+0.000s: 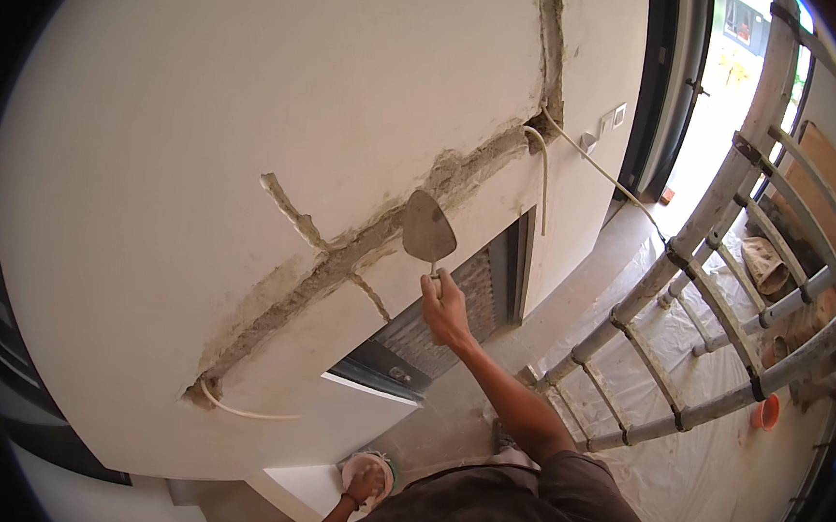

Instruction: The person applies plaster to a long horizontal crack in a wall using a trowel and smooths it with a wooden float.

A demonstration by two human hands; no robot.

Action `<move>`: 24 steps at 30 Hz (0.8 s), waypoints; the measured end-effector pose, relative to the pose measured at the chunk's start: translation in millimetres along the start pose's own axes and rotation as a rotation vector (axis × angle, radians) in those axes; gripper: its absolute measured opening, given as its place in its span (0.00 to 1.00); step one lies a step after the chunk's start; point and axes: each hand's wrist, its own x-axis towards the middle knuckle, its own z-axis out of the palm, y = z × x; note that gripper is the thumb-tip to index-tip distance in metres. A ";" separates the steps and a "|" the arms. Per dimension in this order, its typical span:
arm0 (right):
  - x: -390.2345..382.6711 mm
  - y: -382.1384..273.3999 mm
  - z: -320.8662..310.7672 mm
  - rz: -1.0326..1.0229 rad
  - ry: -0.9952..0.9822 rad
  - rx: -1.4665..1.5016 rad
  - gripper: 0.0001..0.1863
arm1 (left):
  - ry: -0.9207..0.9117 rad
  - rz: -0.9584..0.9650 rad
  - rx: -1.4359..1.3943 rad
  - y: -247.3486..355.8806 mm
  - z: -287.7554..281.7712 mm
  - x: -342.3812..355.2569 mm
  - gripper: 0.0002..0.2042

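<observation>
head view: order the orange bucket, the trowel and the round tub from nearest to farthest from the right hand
1. Trowel: held in the right hand.
2. Round tub: lower, at the left hand.
3. Orange bucket: far off to the right.

A bright opening (725, 98) flanks a white wall (184, 138); plastic sheeting (689, 479) partly covers the floor (555, 314).

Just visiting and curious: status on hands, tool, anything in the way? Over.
Right hand gripping trowel, blade near wall channel. Left hand at bucket, grip unclear. Loose cable hangs right of trowel, not blocking.
</observation>
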 end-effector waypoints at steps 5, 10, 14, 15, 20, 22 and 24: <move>50.0 -11.4 -14.2 0.243 0.125 0.312 0.17 | -0.131 -0.326 -0.107 56.1 -6.6 -7.2 0.28; -2.0 7.3 6.5 0.107 0.039 0.043 0.18 | -0.030 -0.387 -0.317 64.1 -10.3 -3.7 0.30; 35.9 -32.3 -5.2 0.328 0.148 0.310 0.19 | -0.016 -0.387 -0.334 74.9 -10.8 0.8 0.28; 26.6 -27.2 9.4 0.343 0.191 0.333 0.19 | -0.006 -0.449 -0.354 93.5 -12.8 10.6 0.27; -2.3 1.8 15.8 0.072 0.047 0.107 0.16 | -0.077 -0.417 -0.322 79.8 -18.7 6.7 0.25; 35.9 -26.3 -6.3 0.326 0.055 0.265 0.14 | -0.048 -0.489 -0.389 86.2 -19.2 -3.8 0.25; 24.0 -24.1 7.5 0.283 0.085 0.284 0.13 | -0.013 -0.491 -0.473 89.7 -23.2 3.5 0.25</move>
